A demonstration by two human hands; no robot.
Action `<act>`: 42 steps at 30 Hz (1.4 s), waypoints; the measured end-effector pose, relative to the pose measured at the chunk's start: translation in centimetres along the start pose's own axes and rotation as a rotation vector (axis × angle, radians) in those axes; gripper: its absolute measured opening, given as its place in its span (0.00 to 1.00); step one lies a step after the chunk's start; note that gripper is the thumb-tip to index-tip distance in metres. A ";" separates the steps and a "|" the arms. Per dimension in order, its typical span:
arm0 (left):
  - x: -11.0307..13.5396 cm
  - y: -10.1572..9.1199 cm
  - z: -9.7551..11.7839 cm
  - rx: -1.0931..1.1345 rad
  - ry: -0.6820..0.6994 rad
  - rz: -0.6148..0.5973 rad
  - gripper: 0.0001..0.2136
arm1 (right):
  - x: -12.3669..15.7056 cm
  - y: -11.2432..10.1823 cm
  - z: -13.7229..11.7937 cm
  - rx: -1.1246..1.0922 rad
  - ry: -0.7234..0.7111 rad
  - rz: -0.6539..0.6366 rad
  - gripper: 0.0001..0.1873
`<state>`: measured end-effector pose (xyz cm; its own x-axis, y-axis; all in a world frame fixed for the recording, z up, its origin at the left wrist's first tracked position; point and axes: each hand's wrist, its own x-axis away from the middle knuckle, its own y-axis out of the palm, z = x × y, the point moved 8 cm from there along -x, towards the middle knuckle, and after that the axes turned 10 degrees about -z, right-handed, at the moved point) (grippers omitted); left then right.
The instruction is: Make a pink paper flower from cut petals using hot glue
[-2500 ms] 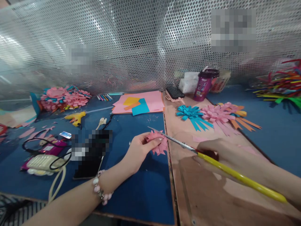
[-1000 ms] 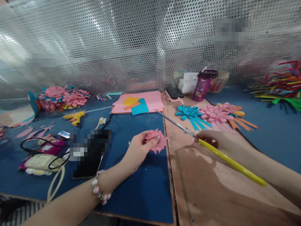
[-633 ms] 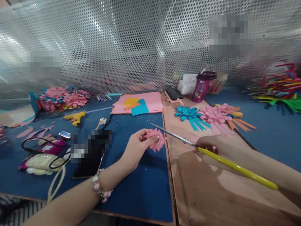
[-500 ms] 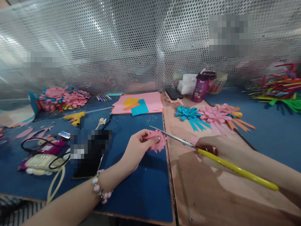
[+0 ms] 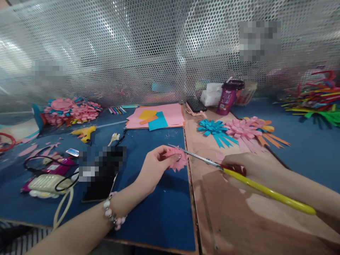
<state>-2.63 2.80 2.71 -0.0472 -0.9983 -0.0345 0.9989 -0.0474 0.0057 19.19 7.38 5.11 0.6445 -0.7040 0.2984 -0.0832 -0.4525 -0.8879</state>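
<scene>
My left hand (image 5: 159,161) pinches a pink paper flower (image 5: 178,161) with a jagged, pointed edge between thumb and fingers, above the blue mat. A pair of scissors (image 5: 202,159) with a long yellow handle is gripped in my right hand (image 5: 245,163), over the brown board. Its thin metal blades reach left across the upper edge of the flower, the tip near my left fingers. Whether the blades are cutting into the paper cannot be made out. To the right lie a blue paper flower (image 5: 212,127) and a pink paper flower (image 5: 243,128), both with ribbon-like tails.
Stacked coloured paper (image 5: 132,122) lies ahead. At left are a yellow glue gun (image 5: 86,134), a black phone (image 5: 102,177), a purple device (image 5: 61,166) with cables, and heaped pink flowers (image 5: 71,109). A purple cup (image 5: 228,99) stands before the perforated metal screen (image 5: 159,46).
The scissors' tip has dipped slightly against the flower's upper edge. Both hands stay nearly in place, still holding the same things. A red loop now shows at the far left edge.
</scene>
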 end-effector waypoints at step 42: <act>0.2 -0.2 -0.2 0.020 -0.041 0.034 0.13 | 0.7 0.0 -1.3 0.097 0.011 -0.021 0.12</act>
<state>-2.80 2.65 2.48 -0.0138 -0.9999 0.0071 0.9996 -0.0137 0.0260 18.67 6.15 5.81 0.6370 -0.7011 0.3204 0.0045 -0.4123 -0.9110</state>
